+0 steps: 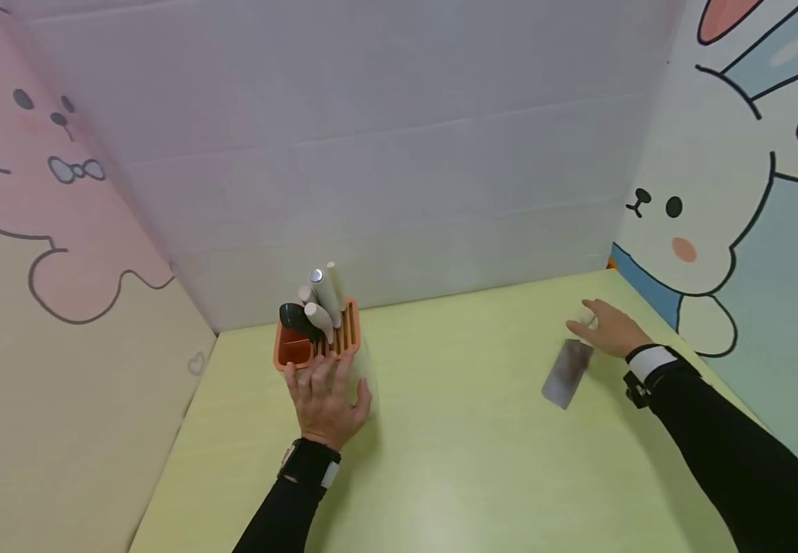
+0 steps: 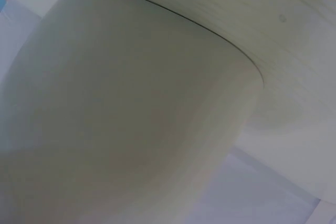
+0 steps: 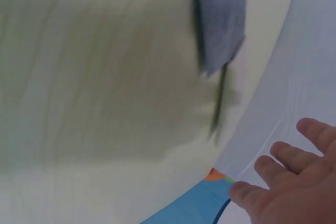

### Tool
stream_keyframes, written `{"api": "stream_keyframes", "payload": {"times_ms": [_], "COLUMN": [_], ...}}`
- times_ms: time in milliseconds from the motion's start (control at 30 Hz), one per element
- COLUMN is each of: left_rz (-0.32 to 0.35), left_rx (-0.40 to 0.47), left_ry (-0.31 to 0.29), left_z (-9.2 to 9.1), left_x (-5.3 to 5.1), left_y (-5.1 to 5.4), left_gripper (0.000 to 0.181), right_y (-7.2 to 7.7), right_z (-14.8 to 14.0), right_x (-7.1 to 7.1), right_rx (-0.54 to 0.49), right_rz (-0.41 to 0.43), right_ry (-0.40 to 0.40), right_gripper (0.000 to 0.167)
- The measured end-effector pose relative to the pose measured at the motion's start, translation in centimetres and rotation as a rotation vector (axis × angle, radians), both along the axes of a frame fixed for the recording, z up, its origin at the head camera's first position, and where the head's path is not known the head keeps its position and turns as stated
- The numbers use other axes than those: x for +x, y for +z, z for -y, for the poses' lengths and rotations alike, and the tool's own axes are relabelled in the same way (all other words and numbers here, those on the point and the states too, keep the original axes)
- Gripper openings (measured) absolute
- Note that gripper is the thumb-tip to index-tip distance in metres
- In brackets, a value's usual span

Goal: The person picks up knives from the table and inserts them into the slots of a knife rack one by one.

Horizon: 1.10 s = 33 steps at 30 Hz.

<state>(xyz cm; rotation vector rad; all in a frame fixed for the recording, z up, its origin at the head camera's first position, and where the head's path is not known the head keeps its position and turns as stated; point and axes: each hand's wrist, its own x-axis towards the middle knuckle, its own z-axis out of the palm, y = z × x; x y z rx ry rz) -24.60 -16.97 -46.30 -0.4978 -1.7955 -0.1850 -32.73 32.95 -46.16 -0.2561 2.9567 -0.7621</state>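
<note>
In the head view my left hand (image 1: 329,399) lies against the front of a knife block (image 1: 353,326) with an orange slotted top and a pale body. Its fingers are extended, fingertips near the orange rim. Several handles, one of them a black handle (image 1: 296,316), stick up from the block. The block's smooth pale wall (image 2: 131,77) fills much of the left wrist view. At the right, my right hand (image 1: 609,329) is just over a cleaver with a grey rectangular blade (image 1: 567,374). In the right wrist view the fingers look straight, apart from the blurred blade (image 3: 223,19); the handle is hard to make out.
The pale yellow-green table (image 1: 440,430) meets a whitish back wall (image 1: 399,192). A cartoon-printed side panel (image 1: 696,230) stands close to my right hand, and another printed panel (image 1: 94,384) borders the left side.
</note>
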Motion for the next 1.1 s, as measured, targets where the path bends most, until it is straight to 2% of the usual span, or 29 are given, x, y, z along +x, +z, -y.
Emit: {"api": "stream_keyframes", "payload": {"times_ms": [133,233,333,433,700,1100], "left_rz": [0.017,0.022,0.027,0.031,0.026,-0.023], "left_rx": [0.005,0.003,-0.002,-0.002,0.004,0.007], "left_ry": [0.003,0.017,0.027,0.030,0.008,-0.009], "left_z": [0.1,0.2,0.3,0.3,0.0,0.0], "left_x": [0.1,0.1,0.1,0.1,0.0,-0.6], "left_y": [-0.1,-0.2,-0.2,-0.2,-0.3,-0.4], "left_gripper": [0.052,0.051,0.051,0.051,0.050,0.049], "right_y": [-2.2,-3.9,-5.5,-6.4,-7.2,-6.9], "right_z": [-1.6,-2.3,-2.5,-2.3,-1.9,-0.8], "right_x": [0.2,0.0,0.0,0.1,0.4,0.4], "right_rx": [0.055,0.144,0.234,0.252,0.277,0.315], "right_rz": [0.017,0.002,-0.043,-0.082,-0.136,-0.120], "right_ry": [0.013,0.021,0.048,0.072,0.091,0.101], "right_gripper": [0.095,0.104,0.109,0.108,0.100,0.098]}}
